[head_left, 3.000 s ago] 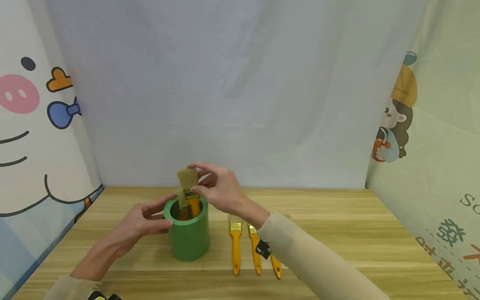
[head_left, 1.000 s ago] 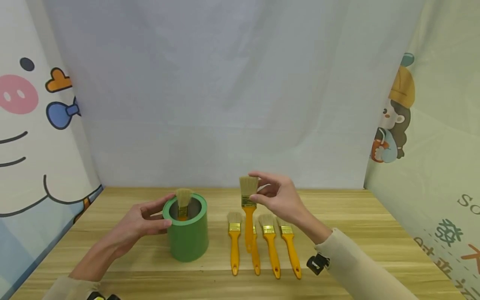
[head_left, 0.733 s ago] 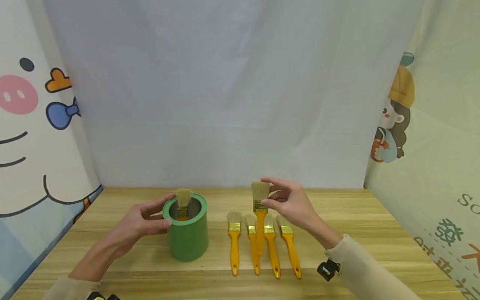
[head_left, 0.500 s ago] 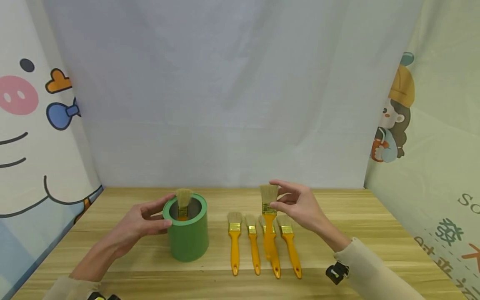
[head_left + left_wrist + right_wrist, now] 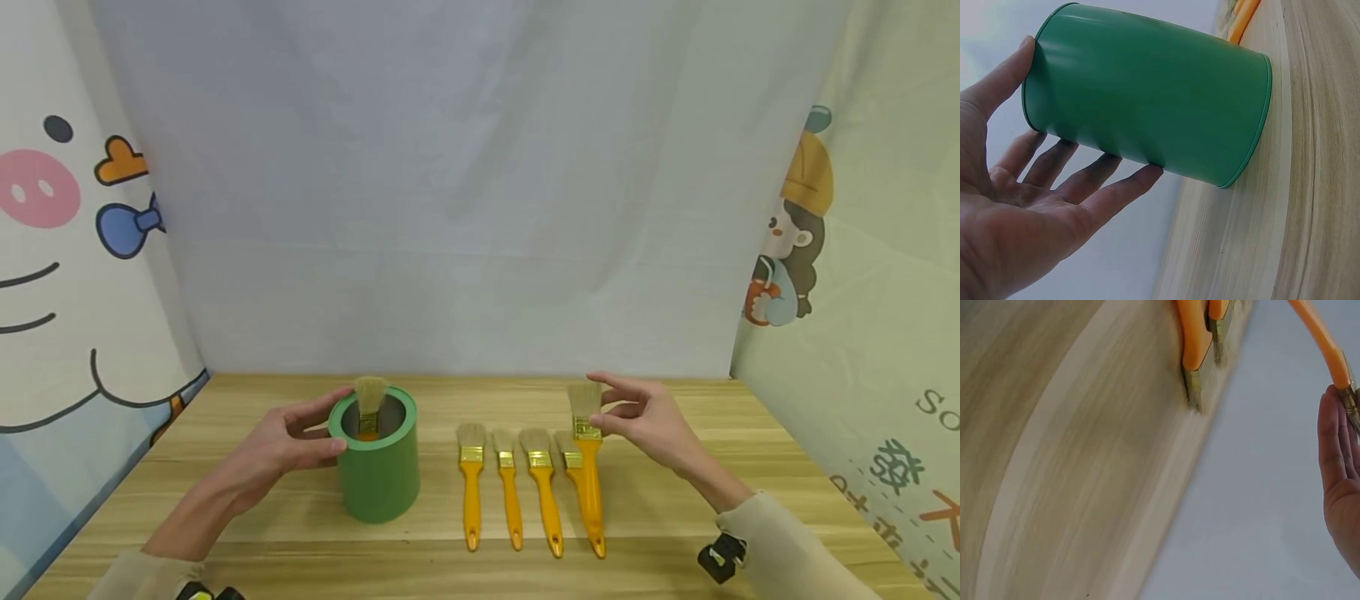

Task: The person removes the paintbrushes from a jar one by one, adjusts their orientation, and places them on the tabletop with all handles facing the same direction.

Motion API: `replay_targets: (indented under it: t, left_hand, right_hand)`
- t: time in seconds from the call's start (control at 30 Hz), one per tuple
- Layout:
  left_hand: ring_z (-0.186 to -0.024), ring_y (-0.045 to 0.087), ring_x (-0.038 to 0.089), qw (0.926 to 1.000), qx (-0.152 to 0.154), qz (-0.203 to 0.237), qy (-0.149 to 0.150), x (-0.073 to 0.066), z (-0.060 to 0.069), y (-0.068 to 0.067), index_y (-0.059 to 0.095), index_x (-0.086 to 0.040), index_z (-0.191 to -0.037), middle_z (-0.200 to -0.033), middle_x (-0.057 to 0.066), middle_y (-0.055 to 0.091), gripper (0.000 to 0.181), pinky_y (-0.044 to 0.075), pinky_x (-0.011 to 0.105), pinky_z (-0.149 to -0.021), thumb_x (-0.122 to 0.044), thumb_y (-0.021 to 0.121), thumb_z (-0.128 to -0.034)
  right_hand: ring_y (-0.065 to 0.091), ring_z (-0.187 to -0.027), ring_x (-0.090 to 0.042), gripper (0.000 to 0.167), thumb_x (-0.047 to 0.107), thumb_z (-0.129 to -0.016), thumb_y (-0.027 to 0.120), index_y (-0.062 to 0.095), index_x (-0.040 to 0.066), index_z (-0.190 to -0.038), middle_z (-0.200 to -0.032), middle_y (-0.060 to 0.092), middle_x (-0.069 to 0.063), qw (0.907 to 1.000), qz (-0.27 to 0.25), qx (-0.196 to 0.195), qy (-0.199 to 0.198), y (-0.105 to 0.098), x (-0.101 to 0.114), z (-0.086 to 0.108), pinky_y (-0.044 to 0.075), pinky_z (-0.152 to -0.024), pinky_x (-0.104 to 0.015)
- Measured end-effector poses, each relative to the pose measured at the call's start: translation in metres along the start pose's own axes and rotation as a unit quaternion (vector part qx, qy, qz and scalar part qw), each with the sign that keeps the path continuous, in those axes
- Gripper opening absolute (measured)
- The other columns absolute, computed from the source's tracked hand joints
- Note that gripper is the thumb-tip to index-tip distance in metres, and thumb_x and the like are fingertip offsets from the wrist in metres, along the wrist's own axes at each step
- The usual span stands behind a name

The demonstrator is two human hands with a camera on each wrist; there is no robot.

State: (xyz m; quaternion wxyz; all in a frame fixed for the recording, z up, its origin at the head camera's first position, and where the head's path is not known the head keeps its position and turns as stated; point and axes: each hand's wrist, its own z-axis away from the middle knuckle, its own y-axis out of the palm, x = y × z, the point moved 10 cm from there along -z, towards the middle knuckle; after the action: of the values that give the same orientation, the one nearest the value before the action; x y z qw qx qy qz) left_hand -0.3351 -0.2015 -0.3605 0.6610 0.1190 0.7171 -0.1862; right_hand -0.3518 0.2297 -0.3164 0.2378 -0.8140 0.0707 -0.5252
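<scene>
In the head view my left hand (image 5: 281, 446) holds the green can (image 5: 380, 482) near its rim. The left wrist view shows the thumb at the rim and the other fingers along the can's side. One paintbrush (image 5: 370, 396) stands bristles up inside the can; its handle is mostly hidden. My right hand (image 5: 651, 421) pinches another yellow-handled paintbrush (image 5: 589, 479) around its metal band, bristles up. That brush partly covers a lying paintbrush (image 5: 572, 460) at the right end of a row. In the right wrist view the right hand (image 5: 1342, 494) is partly cut off.
Between the can and the held brush, a wide brush (image 5: 471, 487), a narrower brush (image 5: 510, 500) and another wide brush (image 5: 547, 492) lie on the wooden table (image 5: 690, 467), handles toward me. A pale cloth (image 5: 480, 208) hangs behind the table, with patterned cloths at both sides.
My right hand has lifted a paintbrush out of the can and carried it right and downward, past the row of brushes to its right end. The left hand has stayed at the can.
</scene>
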Motion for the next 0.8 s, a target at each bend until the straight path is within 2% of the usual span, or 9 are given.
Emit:
replay_targets:
  t: [0.2, 0.43, 0.6, 0.8]
  left_hand:
    - [-0.143, 0.043, 0.045, 1.0000, 0.001, 0.001, 0.001, 0.000, 0.000, 0.000, 0.032, -0.008, -0.167, -0.167, 0.021, 0.031, 0.078, 0.058, 0.044, -0.096, -0.010, 0.072, -0.1002]
    - [-0.144, 0.042, 0.046, 1.0000, -0.001, -0.001, 0.000, 0.000, 0.001, 0.000, 0.031, -0.008, -0.167, -0.167, 0.021, 0.031, 0.078, 0.058, 0.044, -0.097, -0.010, 0.072, -0.1003]
    - [-0.144, 0.040, 0.048, 1.0000, -0.002, -0.001, -0.001, 0.000, 0.001, 0.000, 0.031, -0.008, -0.167, -0.168, 0.021, 0.030, 0.079, 0.058, 0.044, -0.097, -0.010, 0.073, -0.1000]
    - [-0.145, 0.039, 0.049, 1.0000, -0.002, -0.001, 0.000, 0.000, 0.001, 0.000, 0.031, -0.008, -0.167, -0.167, 0.022, 0.030, 0.078, 0.058, 0.043, -0.097, -0.010, 0.073, -0.1000]
  right_hand:
    - [0.077, -0.086, -0.026, 0.061, 0.001, -0.094, 0.079, 0.056, -0.004, -0.150, -0.119, 0.067, -0.029, 0.9986, -0.021, 0.027, 0.041, -0.010, -0.021, 0.006, 0.064, -0.076, -0.045]
    - [0.077, -0.091, -0.029, 0.064, 0.005, -0.096, 0.078, 0.052, -0.004, -0.153, -0.134, 0.058, -0.038, 0.9944, -0.037, 0.061, 0.078, -0.016, -0.043, 0.012, 0.064, -0.077, -0.043]
    - [0.077, -0.095, -0.030, 0.062, 0.005, -0.096, 0.077, 0.052, -0.004, -0.152, -0.141, 0.052, -0.043, 0.9925, -0.042, 0.072, 0.090, -0.018, -0.056, 0.014, 0.064, -0.077, -0.046]
    - [0.077, -0.092, -0.032, 0.060, 0.005, -0.097, 0.077, 0.053, -0.007, -0.151, -0.137, 0.054, -0.043, 0.9906, -0.044, 0.078, 0.104, -0.019, -0.068, 0.014, 0.064, -0.074, -0.051]
